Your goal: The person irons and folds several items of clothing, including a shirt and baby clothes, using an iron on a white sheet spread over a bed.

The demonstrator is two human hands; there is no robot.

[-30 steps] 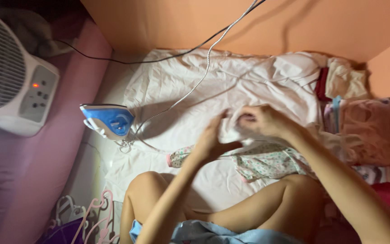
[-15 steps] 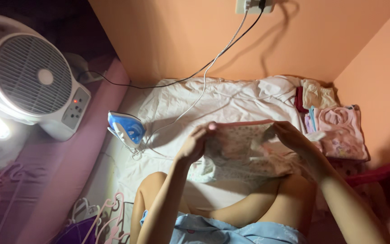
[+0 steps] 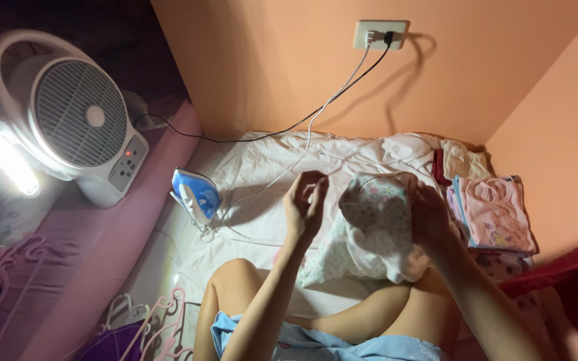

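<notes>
Half a second ago both hands stretched the small floral garment (image 3: 376,224) wide; now it hangs bunched from the right hand (image 3: 429,214), whose grip is closed on its upper edge, above the knees. The left hand (image 3: 306,204) has let go, fingers loosely curled and empty. Re-pinching the free edge would probably keep it flat. It is pale, printed, crumpled. Farther left, a blue iron (image 3: 197,194) stands on the white sheet (image 3: 269,164).

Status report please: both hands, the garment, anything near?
Right hand holds floral garment up. Left hand free beside it. Blue iron upright, apart, left.
</notes>
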